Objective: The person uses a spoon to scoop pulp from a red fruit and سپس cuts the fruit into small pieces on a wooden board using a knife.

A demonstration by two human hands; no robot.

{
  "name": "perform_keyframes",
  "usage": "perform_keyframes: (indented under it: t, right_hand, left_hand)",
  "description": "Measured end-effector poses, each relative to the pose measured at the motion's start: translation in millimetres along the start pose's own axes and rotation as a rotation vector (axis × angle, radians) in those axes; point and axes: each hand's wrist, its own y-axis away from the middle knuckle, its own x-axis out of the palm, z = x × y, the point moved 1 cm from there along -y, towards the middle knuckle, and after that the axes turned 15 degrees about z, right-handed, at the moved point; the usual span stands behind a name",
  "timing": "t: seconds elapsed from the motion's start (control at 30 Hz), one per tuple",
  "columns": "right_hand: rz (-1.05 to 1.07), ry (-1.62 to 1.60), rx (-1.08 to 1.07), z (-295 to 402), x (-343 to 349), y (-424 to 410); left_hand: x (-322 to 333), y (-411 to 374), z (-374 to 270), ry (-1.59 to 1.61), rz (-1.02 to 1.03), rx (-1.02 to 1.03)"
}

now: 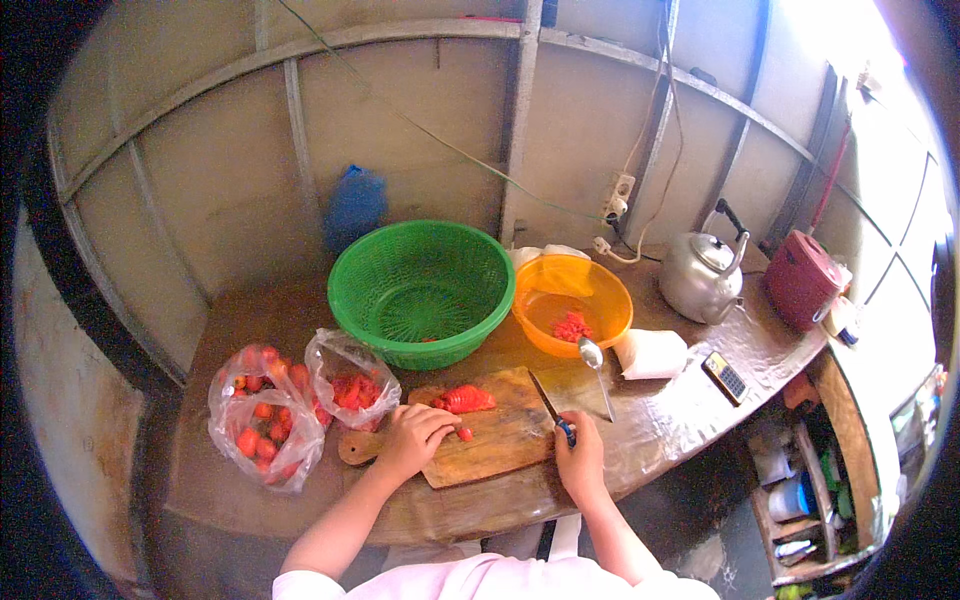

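Note:
My right hand (582, 459) grips a knife (546, 396) by its blue handle, with the dark blade pointing away over the right side of a wooden cutting board (502, 450). On the left part of the board rests my left hand (415, 439), fingers bent; what lies under them is hidden. Close to its fingertips is a small red piece (465, 434), perhaps a tomato end. Just beyond sits a sliced red tomato (466, 399). Left of the board, one clear plastic bag (266, 427) holds whole tomatoes and another (352, 382) holds cut red pieces.
Behind the board stand a green plastic basket (420, 292) and an orange bowl (536, 300) containing chopped red bits (572, 327). A spoon (600, 375), white packet (652, 354), phone (724, 378), metal kettle (701, 277) and dark red container (802, 281) are rightward. A power strip (619, 196) hangs behind.

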Motion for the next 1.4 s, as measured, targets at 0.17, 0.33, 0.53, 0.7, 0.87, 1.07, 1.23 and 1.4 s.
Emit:
perform_keyframes:
  t: [0.17, 0.33, 0.53, 0.7, 0.87, 1.07, 1.23, 1.4]
  right_hand:
    - [0.033, 0.02, -0.008, 14.2, -11.7, 5.4]
    - [0.352, 0.036, 0.021, 23.0, -12.4, 23.7]
    - [0.59, 0.18, 0.038, 50.8, -11.6, 33.7]
    - [0.623, 0.184, -0.1, 39.3, 7.7, 47.5]
    - [0.587, 0.191, -0.111, 47.6, 13.0, 50.6]
    - [0.609, 0.229, -0.105, 51.1, 16.3, 52.3]
    - [0.617, 0.232, -0.139, 57.1, 18.1, 48.4]
    - [0.589, 0.335, -0.178, 51.5, 31.4, 43.2]
  left_hand:
    - [-3.0, -0.4, -18.4, -0.085, 0.055, -0.034]
    - [1.1, -1.5, -21.2, -0.061, 0.147, 0.005]
    - [-4.3, 0.6, -21.8, 0.034, 0.064, -0.078]
    - [-0.8, 2.5, -21.7, 0.002, 0.051, -0.087]
    - [5.1, 3.6, -23.1, -0.012, -0.006, -0.057]
    - [6.3, 3.3, -23.6, -0.019, -0.014, -0.051]
    - [7.1, 4.0, -22.1, 0.01, -0.008, -0.045]
    - [6.6, 4.2, -22.4, 0.016, 0.005, -0.048]
